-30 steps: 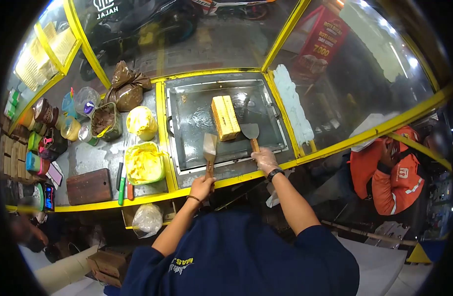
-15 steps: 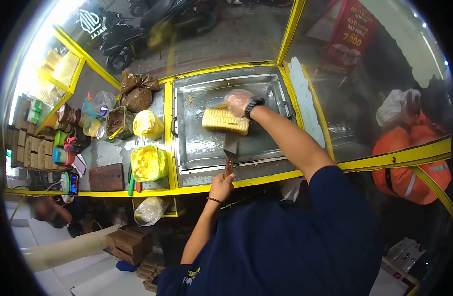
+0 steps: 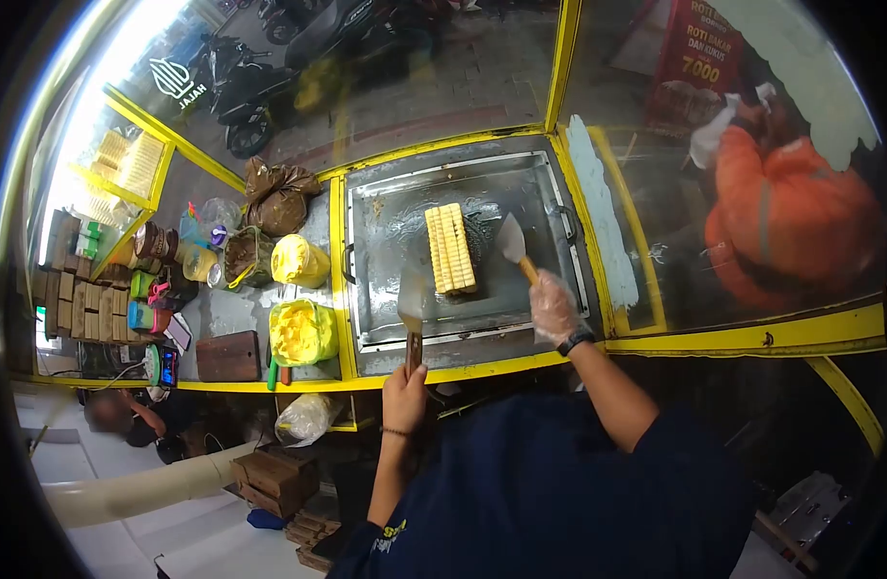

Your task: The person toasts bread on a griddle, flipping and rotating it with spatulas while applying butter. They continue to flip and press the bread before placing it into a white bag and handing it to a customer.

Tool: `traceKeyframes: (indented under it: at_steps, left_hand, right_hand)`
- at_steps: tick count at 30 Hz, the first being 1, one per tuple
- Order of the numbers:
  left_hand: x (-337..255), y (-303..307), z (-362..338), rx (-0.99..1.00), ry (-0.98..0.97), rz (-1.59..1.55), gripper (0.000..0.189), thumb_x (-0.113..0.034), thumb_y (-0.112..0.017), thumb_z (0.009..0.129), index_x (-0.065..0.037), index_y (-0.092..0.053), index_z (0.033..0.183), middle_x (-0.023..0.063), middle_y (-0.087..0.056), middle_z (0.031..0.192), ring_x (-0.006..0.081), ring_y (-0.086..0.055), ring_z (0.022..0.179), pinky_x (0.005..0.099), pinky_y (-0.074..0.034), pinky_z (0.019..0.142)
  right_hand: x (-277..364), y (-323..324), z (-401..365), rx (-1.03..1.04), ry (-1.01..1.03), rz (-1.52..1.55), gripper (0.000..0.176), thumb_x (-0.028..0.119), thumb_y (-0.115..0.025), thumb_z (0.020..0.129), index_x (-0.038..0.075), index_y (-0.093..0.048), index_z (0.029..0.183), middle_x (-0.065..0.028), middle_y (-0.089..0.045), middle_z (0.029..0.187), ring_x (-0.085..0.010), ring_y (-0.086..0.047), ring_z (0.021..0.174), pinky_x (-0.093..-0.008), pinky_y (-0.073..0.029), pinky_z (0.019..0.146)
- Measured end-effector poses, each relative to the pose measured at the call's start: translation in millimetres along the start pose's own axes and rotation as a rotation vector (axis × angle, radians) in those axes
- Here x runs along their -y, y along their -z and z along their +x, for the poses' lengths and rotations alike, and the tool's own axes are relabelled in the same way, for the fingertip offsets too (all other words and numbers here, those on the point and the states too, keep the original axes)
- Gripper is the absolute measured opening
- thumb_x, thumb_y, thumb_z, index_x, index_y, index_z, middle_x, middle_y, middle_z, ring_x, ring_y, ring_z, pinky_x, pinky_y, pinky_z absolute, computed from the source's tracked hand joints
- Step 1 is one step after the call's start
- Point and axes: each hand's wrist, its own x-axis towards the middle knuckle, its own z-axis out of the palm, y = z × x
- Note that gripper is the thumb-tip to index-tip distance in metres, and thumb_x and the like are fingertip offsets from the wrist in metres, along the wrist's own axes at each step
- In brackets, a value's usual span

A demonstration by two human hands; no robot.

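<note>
A pale yellow scored bread loaf (image 3: 449,248) lies lengthwise on the wet metal griddle (image 3: 386,207), a little right of its middle. My left hand (image 3: 403,398), bare with a beaded bracelet, is closed round the wooden handle of a scraper (image 3: 412,314). That blade points away from me, left of the loaf and apart from it. My right hand (image 3: 554,307) wears a clear plastic glove and a dark watch. It grips a second scraper (image 3: 512,241), whose blade is to the right of the loaf, not touching it.
Left of the griddle stand two tubs of yellow spread (image 3: 304,333), a brown bag (image 3: 277,193), several jars and a dark wooden board (image 3: 227,357). Yellow frame bars (image 3: 463,369) edge the counter. Beyond the glass at right is a person in orange (image 3: 791,222).
The loaf has turned from lying crosswise to lengthwise. My right hand has come off it, moving right and toward me, its scraper now in plain view. My left hand has shifted left with its scraper.
</note>
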Motion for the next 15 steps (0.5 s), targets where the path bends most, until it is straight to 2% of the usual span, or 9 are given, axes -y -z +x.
traceKeyframes:
  at_steps: [1,2,5,7,10,11,14,15]
  left_hand:
    - [11,-11,20,-0.05,-0.079,0.124,0.028,-0.024,-0.059,0.087,0.003,-0.059,0.08,0.019,-0.061,0.069,0.0311,-0.06,0.062,0.0409,-0.045,0.057]
    - [23,-22,38,-0.1,-0.158,0.248,0.029,-0.025,-0.059,0.087,0.003,-0.06,0.081,0.0247,-0.063,0.075,0.0396,-0.062,0.07,0.0467,-0.047,0.063]
    - [12,-49,64,-0.089,-0.291,0.318,0.028,-0.024,-0.057,0.087,0.003,-0.06,0.087,0.0284,-0.063,0.082,0.0462,-0.06,0.083,0.0526,-0.046,0.072]
    - [-8,-68,67,0.049,-0.245,0.481,0.03,-0.019,-0.054,0.084,0.006,-0.054,0.101,0.03,-0.063,0.089,0.0457,-0.062,0.084,0.0526,-0.048,0.077]
    - [-20,-99,65,0.168,-0.254,0.53,0.033,-0.017,-0.054,0.082,0.009,-0.051,0.102,0.0321,-0.063,0.092,0.0448,-0.063,0.087,0.0511,-0.05,0.079]
    - [-23,-103,69,0.173,-0.258,0.543,0.034,-0.017,-0.054,0.081,0.009,-0.05,0.103,0.0324,-0.063,0.092,0.0445,-0.063,0.088,0.0506,-0.05,0.08]
    - [-25,-101,89,0.181,-0.26,0.562,0.037,-0.017,-0.055,0.079,0.01,-0.048,0.105,0.0329,-0.063,0.092,0.0444,-0.063,0.09,0.0498,-0.05,0.081]
    - [-21,-95,99,0.176,-0.255,0.554,0.039,-0.017,-0.055,0.079,0.01,-0.048,0.106,0.0326,-0.063,0.091,0.045,-0.063,0.09,0.05,-0.05,0.081]
  right_hand:
    - [3,-6,-10,-0.039,0.125,-0.215,0.009,0.009,-0.053,0.088,0.004,-0.055,0.095,-0.0179,-0.061,0.077,-0.0365,-0.06,0.071,-0.0435,-0.047,0.062]
    - [14,-10,-19,-0.025,0.122,-0.271,0.009,0.01,-0.051,0.088,0.004,-0.054,0.094,-0.0184,-0.062,0.076,-0.0372,-0.061,0.07,-0.0444,-0.048,0.062]
    - [53,-21,-37,0.023,0.089,-0.386,0.014,0.011,-0.048,0.088,0.002,-0.053,0.096,-0.0206,-0.063,0.074,-0.0394,-0.063,0.069,-0.047,-0.049,0.06]
    - [66,-29,-40,0.077,0.055,-0.396,0.022,0.012,-0.046,0.087,-0.001,-0.054,0.103,-0.0231,-0.063,0.074,-0.0408,-0.064,0.07,-0.0486,-0.05,0.06]
    - [76,-38,-40,0.087,0.048,-0.474,0.034,0.012,-0.048,0.086,-0.007,-0.051,0.114,-0.0246,-0.063,0.075,-0.0411,-0.064,0.07,-0.0481,-0.051,0.06]
    - [82,-38,-31,0.137,0.001,-0.516,0.044,0.014,-0.048,0.086,-0.01,-0.045,0.123,-0.0233,-0.064,0.076,-0.0395,-0.064,0.071,-0.0467,-0.051,0.061]
    - [66,-56,-6,0.1,0.111,-0.483,0.044,0.013,-0.049,0.085,-0.01,-0.045,0.122,-0.0226,-0.064,0.078,-0.0378,-0.065,0.072,-0.0453,-0.052,0.062]
    - [47,-71,4,0.123,0.269,-0.585,0.046,0.013,-0.05,0.085,-0.009,-0.042,0.125,-0.0218,-0.065,0.08,-0.0373,-0.065,0.072,-0.0446,-0.052,0.062]
